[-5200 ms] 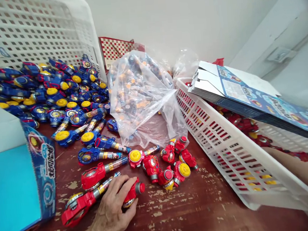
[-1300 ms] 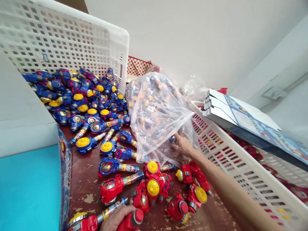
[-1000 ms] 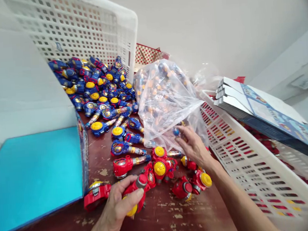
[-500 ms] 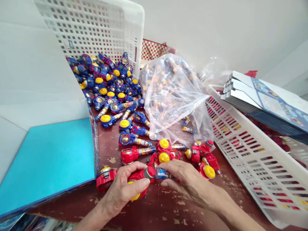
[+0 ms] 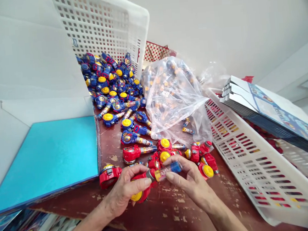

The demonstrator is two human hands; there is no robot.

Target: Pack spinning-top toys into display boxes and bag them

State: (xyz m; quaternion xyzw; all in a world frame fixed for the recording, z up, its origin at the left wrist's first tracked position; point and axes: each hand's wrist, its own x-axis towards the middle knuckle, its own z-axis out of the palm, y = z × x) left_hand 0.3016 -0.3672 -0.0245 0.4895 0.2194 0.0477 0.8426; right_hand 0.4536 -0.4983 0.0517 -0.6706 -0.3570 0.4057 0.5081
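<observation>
My left hand point(image 5: 125, 190) is closed around a red toy body point(image 5: 146, 191) with a yellow dial, its grey neck pointing right. Between thumb and fingers, my right hand point(image 5: 189, 178) grips a small printed tube point(image 5: 169, 170) with a yellow end and a blue end. The tube's yellow end is at the toy's neck; I cannot tell how far in it sits. Just beyond my hands, a red toy with a tube point(image 5: 131, 154) lies near other red toys point(image 5: 164, 156). Another red toy point(image 5: 109, 176) lies left of my left hand.
Blue toys point(image 5: 108, 80) spill from a tipped white basket point(image 5: 104, 23). A clear plastic bag point(image 5: 169, 107) holds several small tubes. To the right, folded printed boxes point(image 5: 273, 109) rest over a white basket point(image 5: 254, 164). An open carton point(image 5: 60, 147) with a turquoise panel stands left.
My right hand has turned the tube so its yellow end meets the toy's neck and more of it shows. My left hand still holds the red toy. The view has shifted slightly.
</observation>
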